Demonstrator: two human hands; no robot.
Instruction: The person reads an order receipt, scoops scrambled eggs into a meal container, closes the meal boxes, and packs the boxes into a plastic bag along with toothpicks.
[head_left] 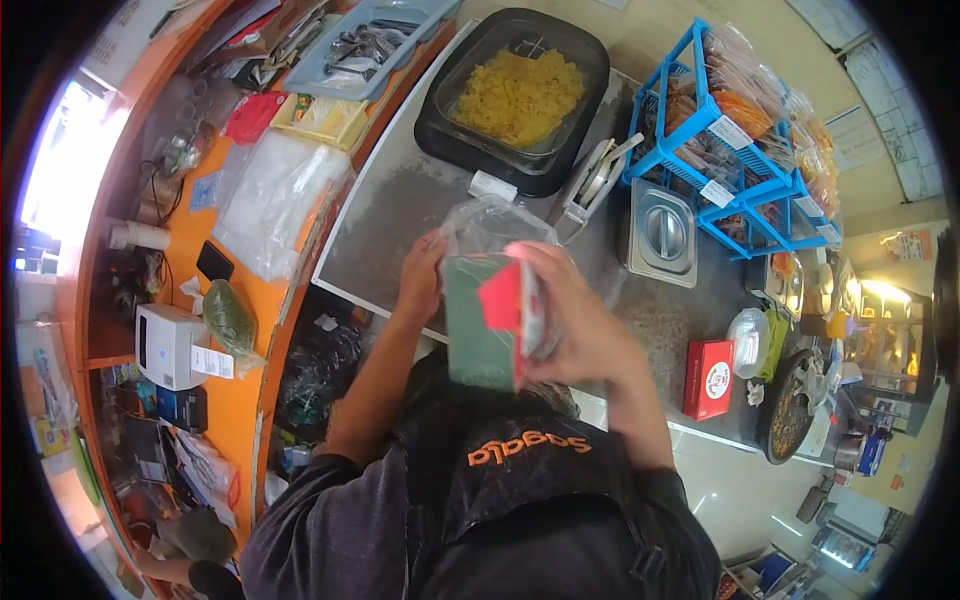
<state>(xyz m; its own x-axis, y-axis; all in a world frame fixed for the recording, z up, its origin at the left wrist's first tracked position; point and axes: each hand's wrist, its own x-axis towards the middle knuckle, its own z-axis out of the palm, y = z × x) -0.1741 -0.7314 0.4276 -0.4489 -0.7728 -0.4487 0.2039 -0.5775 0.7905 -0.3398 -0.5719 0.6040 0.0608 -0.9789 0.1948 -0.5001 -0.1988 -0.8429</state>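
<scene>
A green and red box is held upright before my chest, close to the dark apron. My right hand grips its red side, fingers over the top edge. My left hand is at the upper left of the box, its fingers closed on the edge of a clear plastic bag. The bag spreads open above and behind the box. How far the box is inside the bag cannot be made out.
Ahead, a black tray holds yellow food on the metal counter. Blue racks with packets, a lidded steel container and a red box are right. An orange counter with a printer is left.
</scene>
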